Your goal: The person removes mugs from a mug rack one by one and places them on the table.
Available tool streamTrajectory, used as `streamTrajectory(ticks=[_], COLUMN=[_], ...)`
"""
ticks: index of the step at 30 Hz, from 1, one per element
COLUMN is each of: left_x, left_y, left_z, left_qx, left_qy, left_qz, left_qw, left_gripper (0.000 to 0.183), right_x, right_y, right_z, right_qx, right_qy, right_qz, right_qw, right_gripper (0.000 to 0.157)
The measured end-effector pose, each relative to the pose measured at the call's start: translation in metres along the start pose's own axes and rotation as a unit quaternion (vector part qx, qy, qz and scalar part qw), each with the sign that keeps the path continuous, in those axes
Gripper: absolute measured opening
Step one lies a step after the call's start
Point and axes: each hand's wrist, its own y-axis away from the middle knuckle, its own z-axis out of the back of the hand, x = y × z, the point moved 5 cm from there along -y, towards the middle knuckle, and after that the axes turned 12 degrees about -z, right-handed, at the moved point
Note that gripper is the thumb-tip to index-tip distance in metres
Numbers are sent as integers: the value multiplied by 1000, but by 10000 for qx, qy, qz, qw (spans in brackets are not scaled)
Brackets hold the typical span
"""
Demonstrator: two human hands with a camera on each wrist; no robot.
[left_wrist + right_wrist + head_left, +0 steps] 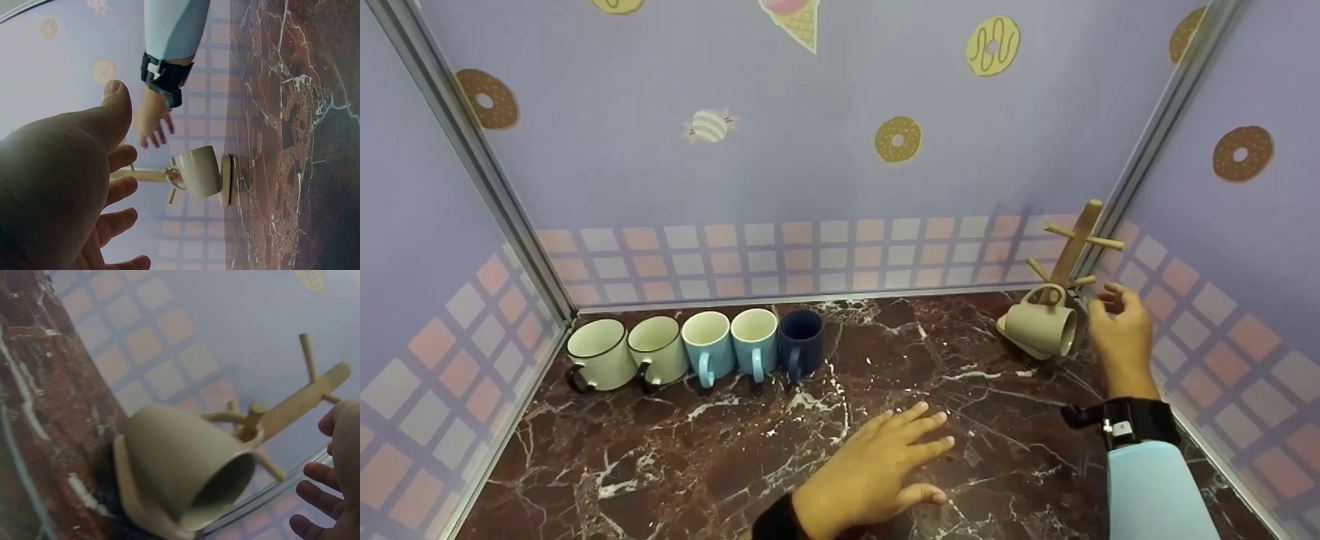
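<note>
A beige mug [1039, 328] hangs by its handle from a low peg of the wooden mug tree [1072, 251], its mouth tilted to the right. Just right of that mug, my right hand [1121, 334] is in the air with loosely bent fingers and nothing in them. The right wrist view shows a gap between those fingers [320, 489] and the beige mug [180, 464]. My left hand [877, 469] is spread palm down over the front middle of the table, holding nothing. In the left wrist view its thumb [117, 104] and fingers are apart.
Along the back left stands a row of upright mugs: two cream mugs with black handles [601, 360], two light blue mugs [709, 352] and a dark blue mug [801, 345]. The marbled table [720, 465] is bounded by patterned walls [840, 172] at the back and both sides.
</note>
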Motion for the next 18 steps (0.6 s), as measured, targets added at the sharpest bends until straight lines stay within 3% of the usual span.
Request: streamTrajectory(ticks=[6, 9, 13, 18], left_x=[0, 1, 1, 1], left_y=[1, 2, 1, 1], left_z=[2, 3, 3, 3], left_qx=[-30, -20, 7, 4], left_qy=[-27, -65, -99, -131], left_qz=[28, 39, 46, 35], left_qw=[10000, 10000, 9999, 9999], left_gripper=[73, 73, 73, 73], right_x=[-28, -34, -38, -41], right_y=[-5, -5, -3, -3], right_z=[-27, -38, -46, -49], right_qx=[1241, 1700, 1936, 1912], right_qy=[280, 455, 462, 630], right_qz=[-317, -270, -19, 116], right_qw=[9914, 9840, 9800, 9795], right_gripper=[90, 105, 114, 120])
